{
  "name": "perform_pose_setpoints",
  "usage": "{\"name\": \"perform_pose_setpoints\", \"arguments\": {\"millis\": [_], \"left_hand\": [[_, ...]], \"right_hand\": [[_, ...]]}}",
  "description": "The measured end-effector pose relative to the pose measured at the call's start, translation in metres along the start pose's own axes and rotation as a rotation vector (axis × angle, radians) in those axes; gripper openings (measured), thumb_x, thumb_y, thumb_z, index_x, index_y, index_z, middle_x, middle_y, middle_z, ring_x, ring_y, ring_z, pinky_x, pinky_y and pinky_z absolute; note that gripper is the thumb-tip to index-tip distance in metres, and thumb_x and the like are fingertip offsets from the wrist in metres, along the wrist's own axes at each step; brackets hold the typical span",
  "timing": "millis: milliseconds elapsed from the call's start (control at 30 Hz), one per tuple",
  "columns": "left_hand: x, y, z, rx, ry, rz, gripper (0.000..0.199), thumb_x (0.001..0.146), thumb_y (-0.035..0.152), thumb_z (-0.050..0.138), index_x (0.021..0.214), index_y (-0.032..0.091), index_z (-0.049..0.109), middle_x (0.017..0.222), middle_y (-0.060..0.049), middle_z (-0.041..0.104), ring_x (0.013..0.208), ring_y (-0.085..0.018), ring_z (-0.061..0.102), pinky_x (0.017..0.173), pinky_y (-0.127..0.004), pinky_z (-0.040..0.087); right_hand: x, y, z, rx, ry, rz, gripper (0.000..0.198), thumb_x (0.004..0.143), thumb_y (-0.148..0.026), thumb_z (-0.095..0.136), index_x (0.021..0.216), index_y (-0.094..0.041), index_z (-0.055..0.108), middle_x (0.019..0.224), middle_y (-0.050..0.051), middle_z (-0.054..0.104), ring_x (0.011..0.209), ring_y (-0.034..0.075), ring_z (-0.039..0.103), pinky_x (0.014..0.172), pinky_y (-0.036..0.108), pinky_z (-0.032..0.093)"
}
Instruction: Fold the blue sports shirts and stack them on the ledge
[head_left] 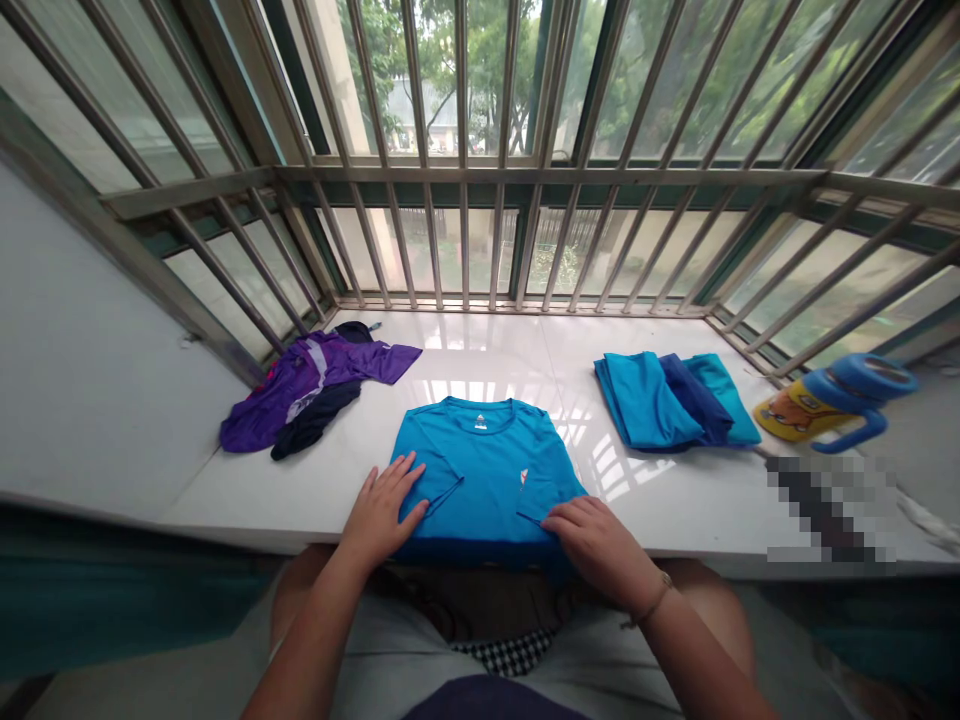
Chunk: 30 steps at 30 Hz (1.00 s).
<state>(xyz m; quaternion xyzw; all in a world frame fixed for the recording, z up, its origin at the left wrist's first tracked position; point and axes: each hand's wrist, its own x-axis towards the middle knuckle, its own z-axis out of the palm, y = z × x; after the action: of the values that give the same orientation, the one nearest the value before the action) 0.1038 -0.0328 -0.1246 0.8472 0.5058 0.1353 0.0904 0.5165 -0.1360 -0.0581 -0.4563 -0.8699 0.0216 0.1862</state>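
Note:
A blue T-shirt [484, 480] lies on the white sill with its collar toward the window and its sleeves turned inward over the front. Its lower part hangs over the sill's near edge. My left hand [384, 508] rests with fingers spread on the shirt's left side, by the folded sleeve. On the right, my right hand [596, 540] has its fingers curled together on the shirt's side edge near the other sleeve, gripping the cloth. The undersides of these fingers are hidden.
Crumpled purple and black clothes [315, 385] lie at the left. Folded blue garments [652, 400] are stacked at the right. Beyond them a yellow and blue bottle [821, 405] stands near a blurred-out patch. Metal bars [461, 240] line the window behind the sill [517, 350].

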Motion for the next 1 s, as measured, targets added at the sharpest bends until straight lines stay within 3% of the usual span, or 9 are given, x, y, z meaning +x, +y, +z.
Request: {"name": "perform_pose_setpoints", "arguments": {"millis": [167, 267, 367, 467, 700, 833, 900, 1000], "left_hand": [[0.0, 0.0, 0.0, -0.001, 0.002, 0.005, 0.057, 0.109, 0.05, 0.055, 0.163, 0.033, 0.052, 0.175, -0.008, 0.043, 0.161, -0.032, 0.042, 0.134, -0.064, 0.024], [0.0, 0.0, -0.001, -0.002, 0.004, 0.003, 0.057, 0.109, 0.05, 0.054, 0.163, 0.033, 0.052, 0.175, -0.008, 0.042, 0.161, -0.032, 0.042, 0.134, -0.064, 0.024], [0.0, 0.0, -0.002, 0.002, 0.001, -0.002, 0.057, 0.109, 0.051, 0.054, 0.163, 0.033, 0.052, 0.175, -0.008, 0.042, 0.161, -0.032, 0.042, 0.133, -0.064, 0.024], [0.0, 0.001, -0.003, 0.008, -0.011, -0.005, 0.058, 0.109, 0.052, 0.053, 0.164, 0.033, 0.051, 0.175, -0.008, 0.042, 0.161, -0.033, 0.042, 0.133, -0.065, 0.026], [0.0, -0.001, -0.002, -0.001, -0.021, -0.016, 0.058, 0.108, 0.051, 0.053, 0.163, 0.033, 0.052, 0.175, -0.008, 0.043, 0.161, -0.033, 0.041, 0.133, -0.065, 0.025], [0.005, 0.003, -0.005, -0.021, -0.083, -0.073, 0.056, 0.106, 0.046, 0.056, 0.159, 0.031, 0.056, 0.172, -0.01, 0.048, 0.16, -0.038, 0.042, 0.13, -0.076, 0.022], [0.01, 0.017, -0.008, -0.022, -0.037, -0.104, 0.054, 0.106, 0.038, 0.055, 0.159, 0.029, 0.056, 0.168, -0.012, 0.052, 0.156, -0.039, 0.046, 0.129, -0.08, 0.02], [0.019, 0.061, -0.006, -0.094, 0.132, -0.061, 0.052, 0.108, 0.025, 0.047, 0.159, 0.026, 0.054, 0.158, -0.013, 0.062, 0.146, -0.033, 0.057, 0.131, -0.068, 0.031]], "right_hand": [[-0.013, 0.0, -0.005, 0.048, 0.071, 0.123, 0.017, 0.109, -0.029, 0.058, 0.116, -0.026, 0.073, 0.11, 0.008, 0.078, 0.098, 0.023, 0.071, 0.089, 0.037, 0.055], [-0.024, 0.014, -0.002, 0.021, 0.153, 0.315, 0.023, 0.111, -0.033, 0.052, 0.109, -0.024, 0.073, 0.103, 0.009, 0.077, 0.095, 0.025, 0.072, 0.088, 0.038, 0.055], [-0.034, 0.032, 0.008, 0.014, 0.172, 0.538, 0.027, 0.108, -0.031, 0.048, 0.112, -0.024, 0.074, 0.106, 0.01, 0.078, 0.1, 0.027, 0.073, 0.091, 0.04, 0.057], [-0.045, 0.048, 0.017, 0.075, 0.131, 0.65, 0.035, 0.099, -0.021, 0.045, 0.117, -0.024, 0.075, 0.115, 0.01, 0.078, 0.109, 0.028, 0.073, 0.099, 0.043, 0.057], [-0.059, 0.059, 0.01, 0.232, 0.051, 0.634, 0.039, 0.093, -0.025, 0.049, 0.122, -0.02, 0.075, 0.116, 0.012, 0.076, 0.111, 0.029, 0.071, 0.102, 0.047, 0.056], [-0.059, 0.054, 0.0, 0.294, -0.008, 0.604, 0.043, 0.089, -0.023, 0.052, 0.126, -0.021, 0.074, 0.122, 0.011, 0.075, 0.115, 0.028, 0.069, 0.105, 0.046, 0.055], [-0.059, 0.052, -0.002, 0.3, -0.019, 0.572, 0.042, 0.091, -0.026, 0.055, 0.128, -0.022, 0.074, 0.125, 0.011, 0.074, 0.118, 0.029, 0.069, 0.106, 0.047, 0.055], [-0.058, 0.051, 0.001, 0.254, -0.014, 0.561, 0.033, 0.094, -0.031, 0.06, 0.122, -0.024, 0.076, 0.121, 0.01, 0.075, 0.114, 0.03, 0.069, 0.103, 0.048, 0.055]]}}
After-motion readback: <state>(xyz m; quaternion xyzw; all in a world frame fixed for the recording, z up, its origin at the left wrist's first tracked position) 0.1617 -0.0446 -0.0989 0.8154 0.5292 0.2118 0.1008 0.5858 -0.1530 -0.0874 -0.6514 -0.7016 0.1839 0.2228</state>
